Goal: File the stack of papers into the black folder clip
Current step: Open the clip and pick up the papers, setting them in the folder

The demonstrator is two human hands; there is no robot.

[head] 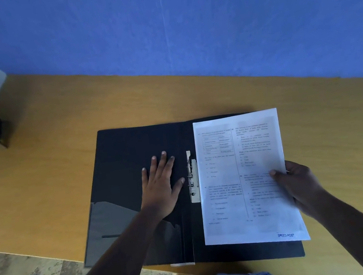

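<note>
Open black folder (pixel 131 159) on the desk (pixel 48 158), head view. Risk, as a judgement: the stack of papers (pixel 241 175) is pinched at one edge only, so the sheets may fan or skew as their left margin nears the metal clip (pixel 192 176), and they would then seat crookedly or catch on it. The loose cover could also shift if the bracing hand lifts.

The left hand (pixel 159 186) lies flat on the inner left cover, fingers (pixel 164 161) spread and gripping nothing; the clip sits just beside its thumb. The right hand (pixel 302 184) has its fingers closed on the stack's right edge, thumb on top. The stack extends leftward from those fingers over the right cover, its left margin just beside the clip; whether they touch is unclear.
</note>
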